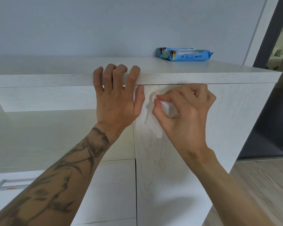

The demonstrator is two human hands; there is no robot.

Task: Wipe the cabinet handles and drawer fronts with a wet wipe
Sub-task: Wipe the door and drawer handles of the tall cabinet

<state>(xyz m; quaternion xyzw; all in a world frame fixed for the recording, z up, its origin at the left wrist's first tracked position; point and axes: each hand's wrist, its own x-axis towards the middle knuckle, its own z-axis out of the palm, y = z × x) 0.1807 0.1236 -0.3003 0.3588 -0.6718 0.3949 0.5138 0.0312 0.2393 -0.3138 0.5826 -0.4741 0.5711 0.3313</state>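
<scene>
A white wood-grain cabinet fills the view. My right hand pinches a white wet wipe and holds it against the top of the right-hand door front, next to a small orange mark. My left hand grips the front edge of the cabinet top, fingers curled over it and thumb down beside the door's edge. A metal drawer handle with an orange smear shows at the lower left, partly behind my left forearm.
A blue pack of wet wipes lies on the cabinet top at the back right. An open recess sits under the top on the left. Wooden floor and a dark doorway lie to the right.
</scene>
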